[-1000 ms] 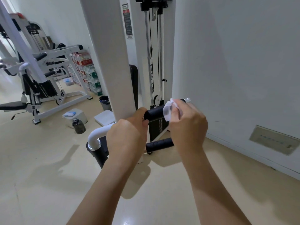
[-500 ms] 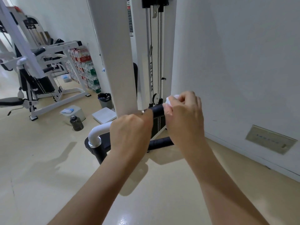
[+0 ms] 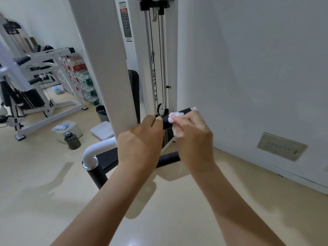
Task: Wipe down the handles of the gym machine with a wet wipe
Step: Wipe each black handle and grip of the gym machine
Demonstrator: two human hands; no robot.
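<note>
A black foam handle (image 3: pixel 185 111) with a chrome end cap sticks out to the right of the white gym machine, near the wall. My left hand (image 3: pixel 142 141) is closed around the inner part of this handle bar. My right hand (image 3: pixel 192 137) presses a crumpled white wet wipe (image 3: pixel 174 117) against the handle's grip, fingers wrapped over it. Below, a second black handle (image 3: pixel 168 158) runs out under my hands. A white curved tube (image 3: pixel 92 151) leads to another black grip (image 3: pixel 96 176) at lower left.
The machine's white upright (image 3: pixel 101 59) and cables (image 3: pixel 156 59) stand just ahead. A white wall (image 3: pixel 248 77) is close on the right. On the floor to the left are a dark bottle (image 3: pixel 72 140), a white box (image 3: pixel 68 128), a bin (image 3: pixel 101 112) and another gym machine (image 3: pixel 32 89).
My right hand has slid the wipe outward along the handle again, uncovering the chrome end. The left hand keeps its grip on the bar.
</note>
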